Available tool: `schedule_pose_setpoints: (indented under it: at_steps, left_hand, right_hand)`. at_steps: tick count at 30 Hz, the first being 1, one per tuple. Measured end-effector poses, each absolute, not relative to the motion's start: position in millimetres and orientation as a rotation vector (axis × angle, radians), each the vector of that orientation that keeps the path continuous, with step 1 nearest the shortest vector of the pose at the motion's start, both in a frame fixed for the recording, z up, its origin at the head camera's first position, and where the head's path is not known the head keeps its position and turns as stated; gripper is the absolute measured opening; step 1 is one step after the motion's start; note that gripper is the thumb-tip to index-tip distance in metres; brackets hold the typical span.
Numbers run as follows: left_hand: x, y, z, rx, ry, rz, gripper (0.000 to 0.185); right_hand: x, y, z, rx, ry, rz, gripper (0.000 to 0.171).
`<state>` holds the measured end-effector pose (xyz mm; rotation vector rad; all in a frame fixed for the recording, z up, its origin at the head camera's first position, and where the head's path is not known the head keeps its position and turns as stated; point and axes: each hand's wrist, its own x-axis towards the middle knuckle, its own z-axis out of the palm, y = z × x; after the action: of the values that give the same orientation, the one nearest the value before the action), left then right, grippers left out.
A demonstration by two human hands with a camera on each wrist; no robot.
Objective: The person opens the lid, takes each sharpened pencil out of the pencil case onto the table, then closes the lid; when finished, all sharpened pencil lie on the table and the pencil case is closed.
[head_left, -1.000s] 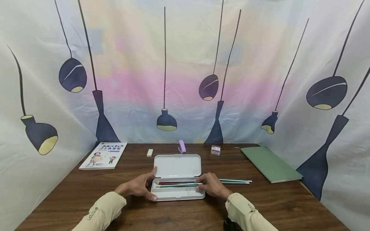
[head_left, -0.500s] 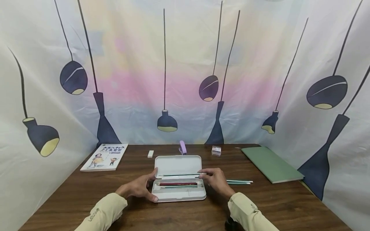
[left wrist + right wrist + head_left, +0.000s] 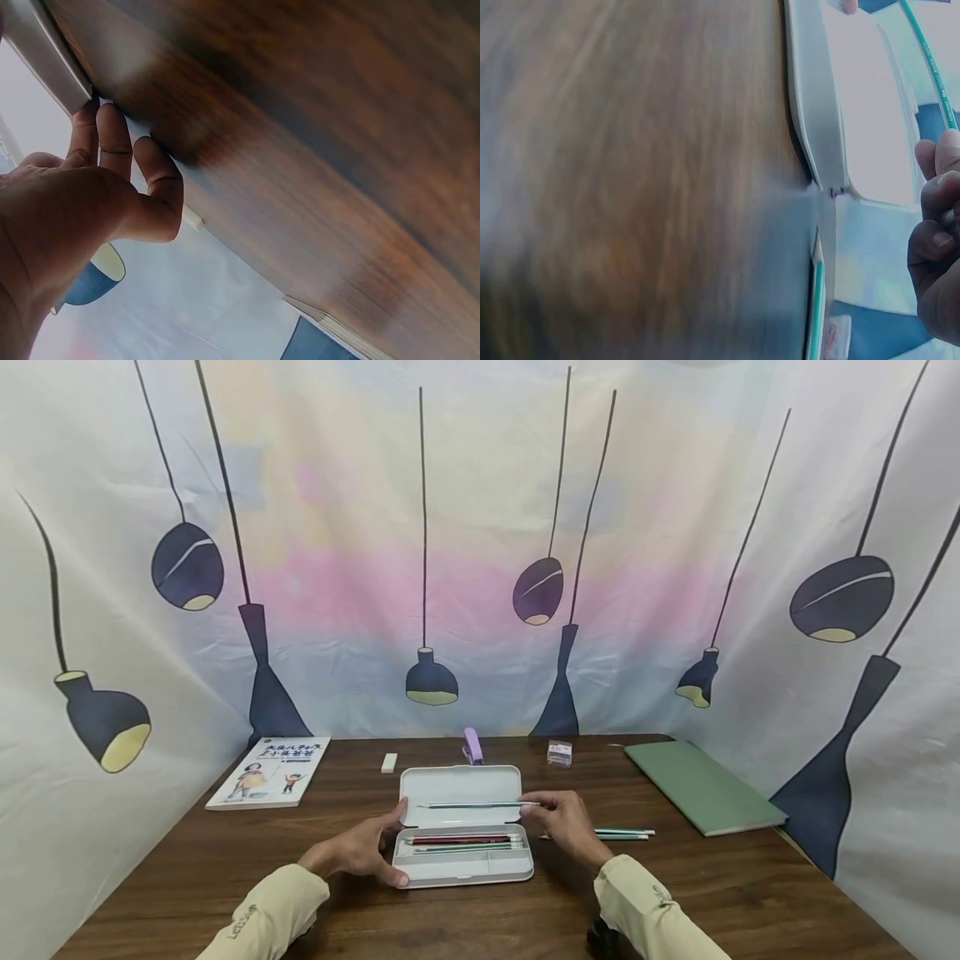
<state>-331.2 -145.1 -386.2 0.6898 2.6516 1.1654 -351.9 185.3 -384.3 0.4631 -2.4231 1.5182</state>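
A white pencil case (image 3: 420, 872) lies open on the brown table, its lid (image 3: 459, 785) laid back. A red pencil (image 3: 457, 840) and a green one lie in its tray. My left hand (image 3: 363, 852) grips the case's left end, thumb at the hinge; the left wrist view shows its fingers (image 3: 105, 142) against the case edge (image 3: 45, 52). My right hand (image 3: 558, 818) pinches a teal pencil (image 3: 472, 805) by its right end and holds it level above the case. The same teal pencil (image 3: 934, 67) appears in the right wrist view beside the case lid (image 3: 817, 112).
Two more pencils (image 3: 626, 834) lie on the table right of the case. A green notebook (image 3: 701, 785) sits at the right, a picture book (image 3: 270, 770) at the left. A white eraser (image 3: 388, 762), a purple stapler (image 3: 472, 746) and a small clear box (image 3: 558, 752) stand behind the case.
My right hand has lifted one teal pencil off the case tray and raised it toward the lid. My left hand has stayed on the case's left end.
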Motion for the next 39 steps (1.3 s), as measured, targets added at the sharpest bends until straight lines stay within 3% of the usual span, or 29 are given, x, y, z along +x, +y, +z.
schedule_pose_setpoints:
  at_steps: [13, 23, 39]
  left_hand:
    - [-330.3, -146.1, -385.8, 0.702, 2.642, 1.168, 0.119]
    - [-331.1, -146.6, -385.7, 0.699, 2.645, 1.159, 0.119]
    - [-332.7, -144.3, -386.3, 0.691, 2.644, 1.142, 0.119]
  right_hand:
    - [-354.1, 259.3, -379.8, 0.227, -2.484, 1.431, 0.018]
    - [-351.7, 326.5, -389.7, 0.242, -2.633, 1.197, 0.020]
    - [-350.9, 352.5, -398.8, 0.175, -2.753, 1.089, 0.020]
